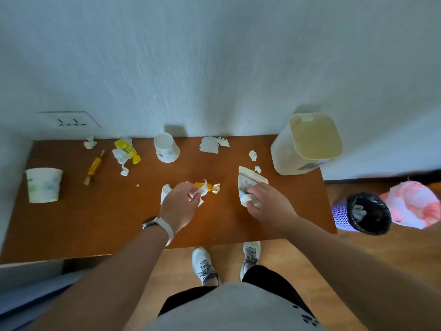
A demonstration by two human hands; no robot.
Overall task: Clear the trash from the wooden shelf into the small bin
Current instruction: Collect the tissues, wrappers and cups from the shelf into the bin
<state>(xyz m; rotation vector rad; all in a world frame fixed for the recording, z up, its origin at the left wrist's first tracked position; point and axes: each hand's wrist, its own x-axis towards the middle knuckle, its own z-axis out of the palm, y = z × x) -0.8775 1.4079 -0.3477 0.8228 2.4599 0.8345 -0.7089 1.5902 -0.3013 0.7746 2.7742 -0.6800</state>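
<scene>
The small cream plastic bin (307,144) stands at the far right corner of the brown wooden shelf (119,218), against the white wall, its open mouth tilted toward the camera and its interior showing bare. The nearest trash to it comprises two small white paper scraps (253,155) just left of its base and a flattened cream paper cup with dark print (248,181) lying on the shelf in front of it. The right hand (267,206) rests on the near end of that flattened cup, fingers curled around a crumpled white tissue wad (250,199). The left hand (181,204), wrist bearing a white-strapped watch (160,225), is at shelf centre, well left of the bin, with thumb and fingers pinching a torn white paper scrap (202,191); a yellow-and-gold candy wrapper (212,187) lies just beyond the fingertips, and whether it is also gripped cannot be determined. A white scrap (165,192) lies beside the hand's left edge. Further out: torn white paper (210,144) at the back edge, an overturned white paper cup (165,148), a yellow wrapper with white tissue (126,151), an amber stick wrapper (94,167), a small scrap (90,142) at the rear left, and a second white paper cup (44,185) at the left edge. On the floor right of the shelf stand a purple mesh basket with black liner (362,213) and a pink-white plastic bag (415,204).
</scene>
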